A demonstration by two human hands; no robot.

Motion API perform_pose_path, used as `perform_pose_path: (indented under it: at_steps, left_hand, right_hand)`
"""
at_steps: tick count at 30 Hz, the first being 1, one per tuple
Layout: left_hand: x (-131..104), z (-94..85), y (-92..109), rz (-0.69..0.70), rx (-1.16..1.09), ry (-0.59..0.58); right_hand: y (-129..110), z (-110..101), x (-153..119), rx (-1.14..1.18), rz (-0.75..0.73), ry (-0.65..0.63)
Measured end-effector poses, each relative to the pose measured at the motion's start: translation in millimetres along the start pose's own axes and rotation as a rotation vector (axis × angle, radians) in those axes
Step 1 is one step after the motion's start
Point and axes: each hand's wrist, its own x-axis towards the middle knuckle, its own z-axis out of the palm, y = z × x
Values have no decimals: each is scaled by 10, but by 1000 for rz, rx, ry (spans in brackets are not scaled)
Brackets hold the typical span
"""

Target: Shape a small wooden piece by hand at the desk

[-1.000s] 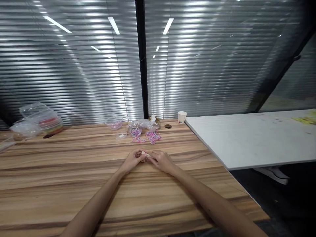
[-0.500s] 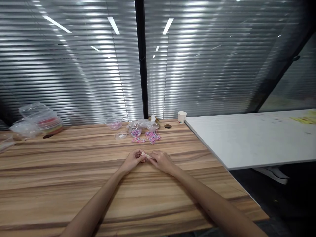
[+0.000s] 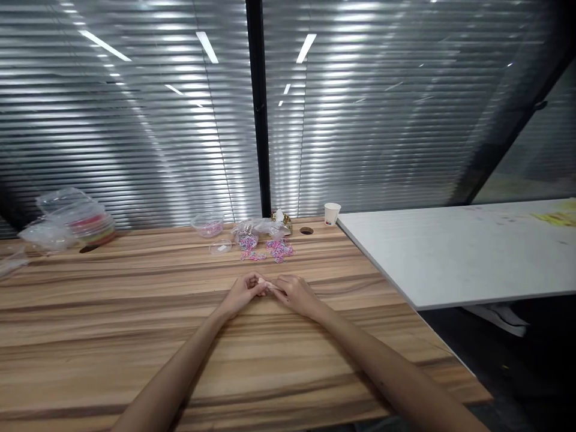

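My left hand (image 3: 243, 291) and my right hand (image 3: 293, 294) meet over the middle of the wooden table (image 3: 135, 336). Both are closed, fingertips pinched on a small pale strip (image 3: 269, 285) that runs between them; its kind is too small to make out. Just beyond the hands lie a loose pile of pink, blue and white small bands (image 3: 279, 249) and a thinner scatter of the same bands (image 3: 252, 255). Behind these, a clear plastic bag (image 3: 265, 225) lies by a clear tub with more bands (image 3: 247, 241).
A clear round bowl (image 3: 207, 225) and a clear lid (image 3: 220, 246) sit at the back. Stacked coloured containers in plastic (image 3: 92, 225) stand far left. A paper cup (image 3: 332, 213) is near a cable hole (image 3: 306, 231). To the right is a white table (image 3: 450, 258).
My hands hold almost the same place and pose. The pale strip between the fingertips looks slightly shifted; nothing else has visibly moved.
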Motion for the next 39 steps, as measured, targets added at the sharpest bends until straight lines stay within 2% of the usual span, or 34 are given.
perform_pose_path:
  at_steps: [39]
  left_hand:
    - [14, -9, -30, 3, 3, -8]
  right_hand:
    - [-1, -1, 0, -28, 7, -7]
